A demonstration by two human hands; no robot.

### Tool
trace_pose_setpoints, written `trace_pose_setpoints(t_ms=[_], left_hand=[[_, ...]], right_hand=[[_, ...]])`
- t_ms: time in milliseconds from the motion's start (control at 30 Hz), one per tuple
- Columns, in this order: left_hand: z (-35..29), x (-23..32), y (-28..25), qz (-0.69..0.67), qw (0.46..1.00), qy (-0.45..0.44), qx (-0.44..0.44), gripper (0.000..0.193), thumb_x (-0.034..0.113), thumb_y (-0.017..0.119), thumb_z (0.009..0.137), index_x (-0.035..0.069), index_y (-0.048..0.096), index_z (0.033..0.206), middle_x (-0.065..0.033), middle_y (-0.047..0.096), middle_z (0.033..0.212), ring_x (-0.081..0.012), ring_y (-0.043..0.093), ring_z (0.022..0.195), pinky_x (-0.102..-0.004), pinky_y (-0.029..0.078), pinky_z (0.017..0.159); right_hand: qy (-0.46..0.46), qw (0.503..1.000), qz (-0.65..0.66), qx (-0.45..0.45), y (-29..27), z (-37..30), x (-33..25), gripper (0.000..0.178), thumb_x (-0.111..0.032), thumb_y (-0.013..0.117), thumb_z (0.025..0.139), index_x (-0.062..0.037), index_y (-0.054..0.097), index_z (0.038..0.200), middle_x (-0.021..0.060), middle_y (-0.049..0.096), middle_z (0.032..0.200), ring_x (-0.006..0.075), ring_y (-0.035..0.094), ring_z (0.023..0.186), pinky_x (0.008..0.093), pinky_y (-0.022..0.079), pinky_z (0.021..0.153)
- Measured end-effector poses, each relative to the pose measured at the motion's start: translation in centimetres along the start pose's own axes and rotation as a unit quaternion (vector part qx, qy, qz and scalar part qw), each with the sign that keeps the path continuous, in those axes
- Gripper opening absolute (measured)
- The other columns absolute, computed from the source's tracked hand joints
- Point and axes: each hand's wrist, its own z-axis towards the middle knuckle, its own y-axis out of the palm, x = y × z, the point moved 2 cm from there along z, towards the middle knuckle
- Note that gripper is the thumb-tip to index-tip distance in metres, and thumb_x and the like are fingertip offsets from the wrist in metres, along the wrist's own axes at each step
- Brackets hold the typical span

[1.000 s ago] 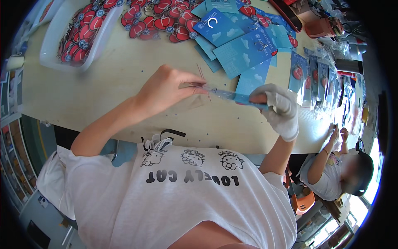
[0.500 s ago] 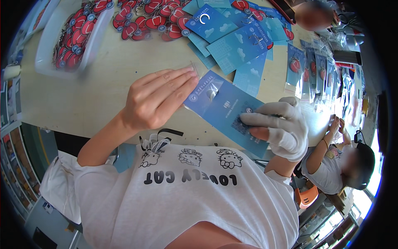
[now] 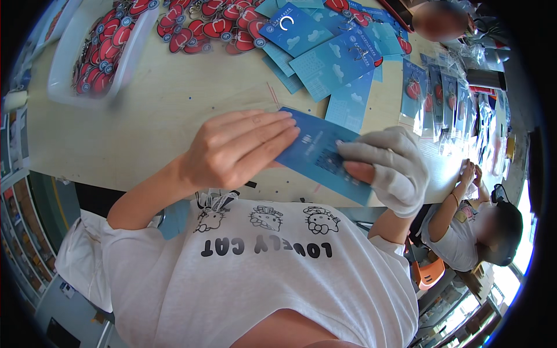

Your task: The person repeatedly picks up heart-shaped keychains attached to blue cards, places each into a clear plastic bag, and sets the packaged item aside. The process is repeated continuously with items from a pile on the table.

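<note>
A translucent white plastic tub (image 3: 65,69) of red keyrings (image 3: 107,51) stands on the pale tabletop (image 3: 168,116). Rightward, the bare left hand (image 3: 232,145) holds one end of a rectangular blue card (image 3: 310,152) above the tabletop; the white-gloved right hand (image 3: 397,168) grips its other end.

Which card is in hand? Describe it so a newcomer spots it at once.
On the pale table lies a heap of blue cards. Nearer the wearer, the bare left hand and white-gloved right hand hold one blue card. Unlike those heaped, it is in hand and shows a dark printed patch.
</note>
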Motion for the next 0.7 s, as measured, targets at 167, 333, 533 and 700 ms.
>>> trace_pose_setpoints(t_ms=[167, 333, 533, 700], left_hand=[[1.9, -1.2, 0.1, -0.188, 0.958, -0.197, -0.090, 0.020, 0.016, 0.070, 0.079, 0.000, 0.071, 0.090, -0.0096, 0.066, 0.072, -0.0154, 0.064, 0.063, -0.0270, 0.047, 0.054], [4.8, -3.7, -0.7, -0.365, 0.816, -0.388, -0.226, 0.022, 0.022, 0.071, 0.084, 0.000, 0.072, 0.087, 0.0046, 0.056, 0.060, -0.0010, 0.039, 0.053, -0.0226, 0.030, 0.046], [4.9, -3.5, 2.0, -0.394, 0.796, -0.369, -0.276, 0.033, 0.023, 0.070, 0.085, -0.001, 0.062, 0.065, 0.0082, 0.036, 0.055, -0.0016, 0.028, 0.052, -0.0251, 0.022, 0.045], [5.1, -3.7, 3.4, -0.448, 0.755, -0.380, -0.292, 0.041, 0.026, 0.070, 0.085, 0.000, 0.053, 0.058, 0.0065, 0.033, 0.053, -0.0026, 0.028, 0.052, -0.0259, 0.022, 0.045]], right_hand=[[0.220, 0.964, 0.124, 0.084, 2.7, -0.5, 1.2, 0.050, 0.015, 0.066, 0.061, 0.0029, 0.055, 0.108, 0.0088, 0.065, 0.094, 0.0192, 0.063, 0.080, 0.0295, 0.052, 0.066], [0.423, 0.831, 0.314, 0.177, 1.9, -1.5, 1.6, 0.038, 0.014, 0.058, 0.072, 0.0084, 0.056, 0.109, 0.0073, 0.062, 0.086, 0.0176, 0.066, 0.083, 0.0288, 0.055, 0.073], [0.426, 0.842, 0.328, 0.048, 4.1, -1.1, 2.4, 0.009, 0.010, 0.054, 0.077, 0.0022, 0.054, 0.081, 0.0079, 0.060, 0.079, 0.0165, 0.068, 0.078, 0.0234, 0.049, 0.065], [0.419, 0.829, 0.343, 0.141, 4.1, -2.4, 2.5, 0.011, 0.002, 0.060, 0.080, 0.0016, 0.058, 0.090, 0.0032, 0.060, 0.077, 0.0101, 0.060, 0.072, 0.0230, 0.047, 0.066]])
